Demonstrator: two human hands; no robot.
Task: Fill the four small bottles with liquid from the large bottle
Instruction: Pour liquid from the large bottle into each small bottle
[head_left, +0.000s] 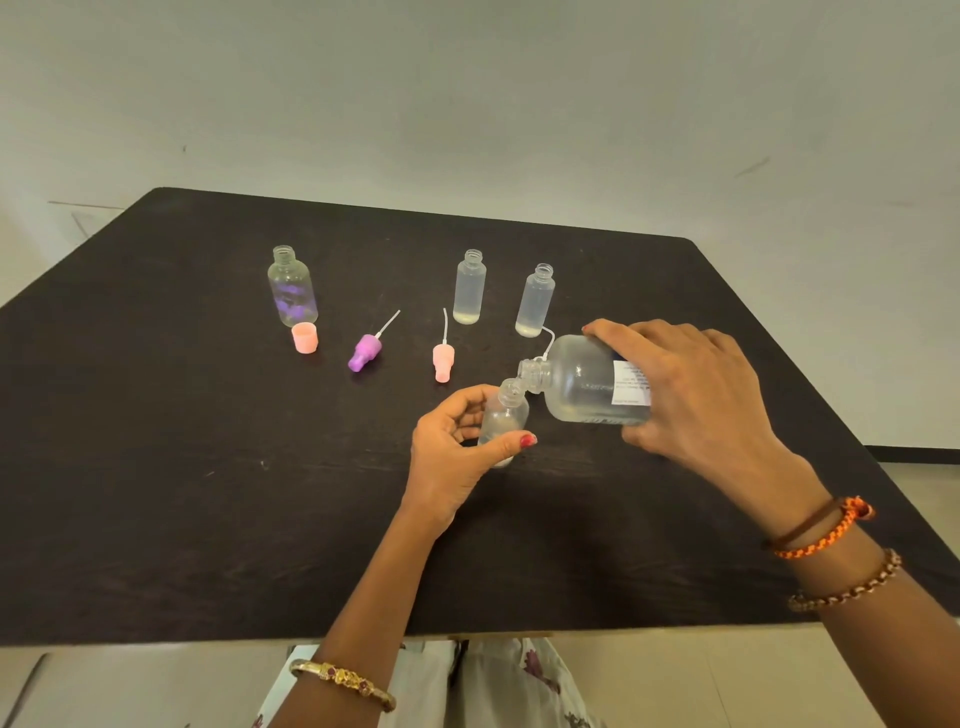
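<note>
**Large bottle tipped over a small bottle at the centre of the frame**

On the dark table (208, 493), just right of the frame's centre, the right hand (696, 395) wraps around the base end of the large bottle (587, 382), fingers over the top and thumb beneath. The bottle lies nearly on its side, neck pointing toward the left of the frame, with a white label facing the camera and a little clear liquid pooled along its lower wall. Its open mouth sits touching or just above the mouth of a small bottle (503, 415), which is slightly tilted.

The left hand (457, 452) holds that small bottle from the left, fingers curled behind it and the thumb, with a red-painted nail, pressed across its front. Whether its base rests on the table cannot be told.

Further up the frame, two frosted small bottles stand upright and uncapped: one (469, 288) above centre, another (535, 304) just to its right, each with a shallow layer of liquid at the bottom. In the upper left stands a rounder clear bottle (292, 288) with purple markings, also open.

Below these lie a pink cap (304, 338) just beside the clear bottle, a purple spray top (365, 353) and a pink spray top (442, 358), each with a thin tube.
</note>
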